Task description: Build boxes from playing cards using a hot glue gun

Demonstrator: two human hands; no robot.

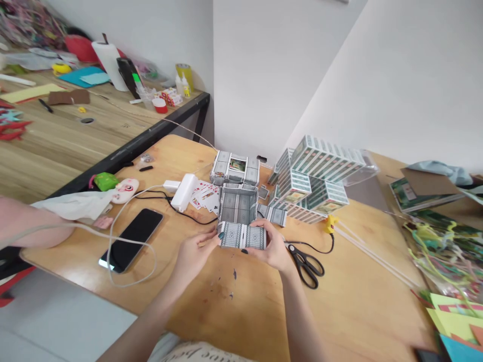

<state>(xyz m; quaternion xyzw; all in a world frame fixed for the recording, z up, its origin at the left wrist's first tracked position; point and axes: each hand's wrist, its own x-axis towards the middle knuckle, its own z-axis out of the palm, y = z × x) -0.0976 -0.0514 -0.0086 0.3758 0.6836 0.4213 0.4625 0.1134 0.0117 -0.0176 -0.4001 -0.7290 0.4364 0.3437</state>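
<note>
**Card panel (234,236) held two-handed at front of card box (243,205)**

Panel position: near edge of the box, above the bench (362,306), in front of the wearer. Grey patterned card backs face the camera; a narrow light gap divides the panel's two halves. Whether panel and box are joined: cannot tell.

Left hand (196,254): grip clamped on the panel's left end, dark-nailed thumb on its face. Right hand (274,249): grip clamped on the right end, thumb at the lower edge, fingers over the upper corner.

Box: upright, its interior visible from above. Just behind it, a second card structure (222,165) with a picture visible in the middle of its top.

Left of box: face-up playing cards (206,195), then a white power block (184,192); farther left, a phone (136,236), a pale cable (134,285) looping across it.

Right side: black-handled scissors (307,266) near the right forearm. Beyond, green-and-white card packs (326,158) stacked in tiers; a yellow item (331,224) with a black cord lies beside the stack.
</note>
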